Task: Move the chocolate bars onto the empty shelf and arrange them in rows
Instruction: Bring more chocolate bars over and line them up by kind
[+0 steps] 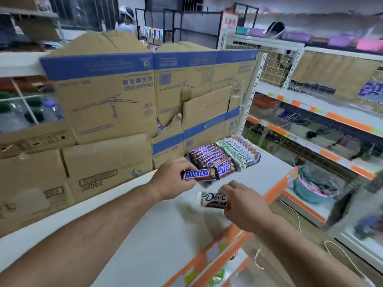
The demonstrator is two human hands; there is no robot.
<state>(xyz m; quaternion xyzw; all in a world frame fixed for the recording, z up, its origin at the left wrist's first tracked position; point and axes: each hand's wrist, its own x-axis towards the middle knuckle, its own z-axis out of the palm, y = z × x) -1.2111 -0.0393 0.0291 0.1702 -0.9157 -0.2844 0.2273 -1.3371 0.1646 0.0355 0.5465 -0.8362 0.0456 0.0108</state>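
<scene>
My left hand (173,179) grips a brown Snickers bar (199,175) just above the white shelf (161,230), close to the front end of a row of Snickers bars (209,157). To the right of that row lies a row of white Dove bars (238,151). My right hand (242,204) pinches a single Dove bar (213,198) a little nearer to me, low over the shelf.
Stacked cardboard boxes (116,104) stand along the back of the shelf. An orange price strip (228,243) edges its front. To the right across the aisle stand more shelves (323,121) with goods and a basin (308,189). A person (126,19) is far behind.
</scene>
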